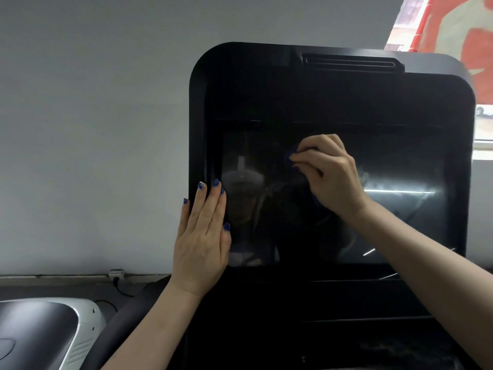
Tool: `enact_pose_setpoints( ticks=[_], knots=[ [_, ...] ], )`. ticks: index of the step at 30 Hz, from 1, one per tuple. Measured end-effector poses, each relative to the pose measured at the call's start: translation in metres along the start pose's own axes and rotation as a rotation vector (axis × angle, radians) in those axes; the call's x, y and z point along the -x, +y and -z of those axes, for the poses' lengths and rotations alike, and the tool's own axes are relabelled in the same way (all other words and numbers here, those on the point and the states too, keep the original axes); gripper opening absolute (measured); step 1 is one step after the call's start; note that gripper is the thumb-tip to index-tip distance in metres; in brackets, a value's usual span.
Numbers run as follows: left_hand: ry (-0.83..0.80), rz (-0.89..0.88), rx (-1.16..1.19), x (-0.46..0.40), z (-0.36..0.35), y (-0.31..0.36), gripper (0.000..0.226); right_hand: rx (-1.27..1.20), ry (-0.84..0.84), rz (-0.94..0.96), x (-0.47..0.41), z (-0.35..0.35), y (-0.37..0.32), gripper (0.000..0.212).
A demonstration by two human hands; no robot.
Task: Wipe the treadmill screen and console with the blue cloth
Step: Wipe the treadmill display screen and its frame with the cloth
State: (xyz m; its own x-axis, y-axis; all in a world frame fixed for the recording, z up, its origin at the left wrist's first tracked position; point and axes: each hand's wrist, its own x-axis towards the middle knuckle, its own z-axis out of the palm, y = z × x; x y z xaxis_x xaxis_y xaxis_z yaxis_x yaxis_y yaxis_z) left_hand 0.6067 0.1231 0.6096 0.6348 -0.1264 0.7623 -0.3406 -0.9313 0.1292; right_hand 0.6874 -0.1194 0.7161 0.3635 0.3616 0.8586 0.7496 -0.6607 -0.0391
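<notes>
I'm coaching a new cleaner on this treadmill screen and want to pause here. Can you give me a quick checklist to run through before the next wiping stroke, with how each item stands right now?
1. Blue cloth in hand: ok, the right hand grips it bunched.
2. Cloth against the screen: ok, it seems pressed on the upper middle of the glass.
3. Console steadied: ok, the left hand rests flat on the left frame, fingers straight.
4. Left fingers off the glass: not ok, the fingertips overlap the screen's left edge.
5. Glass clean: not ok, faint smears show by the cloth.
6. Console below the screen wiped: cannot tell.
</notes>
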Motion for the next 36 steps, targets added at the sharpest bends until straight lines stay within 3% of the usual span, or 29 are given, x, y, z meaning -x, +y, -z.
enact_pose_setpoints(
  ticks=[7, 12, 17, 21, 27, 32, 36],
  knots=[
    [-0.005, 0.0, 0.006, 0.0, 0.0, 0.001, 0.055, -0.03, -0.126, 0.096, 0.019, 0.012, 0.009, 0.008],
    [-0.02, -0.002, -0.022, 0.0, 0.0, 0.0, 0.055, 0.008, -0.017, -0.006, 0.02, 0.011, 0.008, 0.008],
    [-0.021, -0.07, -0.062, -0.004, 0.005, 0.009, 0.056, 0.029, -0.093, -0.055, 0.027, 0.016, 0.006, 0.028],
    [-0.029, -0.137, -0.071, -0.008, 0.001, 0.02, 0.054, 0.048, -0.031, -0.032, 0.028, 0.015, 0.007, 0.012],
    [-0.039, -0.149, -0.117, -0.005, -0.002, 0.018, 0.053, 0.023, -0.019, 0.012, 0.039, 0.024, 0.022, 0.009],
    [-0.058, -0.14, -0.159, -0.005, -0.004, 0.019, 0.053, 0.006, 0.141, -0.072, 0.028, 0.013, 0.019, 0.005],
    [-0.07, -0.142, -0.163, -0.005, -0.003, 0.019, 0.054, -0.053, 0.02, 0.004, 0.041, 0.019, 0.024, 0.007]
  ],
)
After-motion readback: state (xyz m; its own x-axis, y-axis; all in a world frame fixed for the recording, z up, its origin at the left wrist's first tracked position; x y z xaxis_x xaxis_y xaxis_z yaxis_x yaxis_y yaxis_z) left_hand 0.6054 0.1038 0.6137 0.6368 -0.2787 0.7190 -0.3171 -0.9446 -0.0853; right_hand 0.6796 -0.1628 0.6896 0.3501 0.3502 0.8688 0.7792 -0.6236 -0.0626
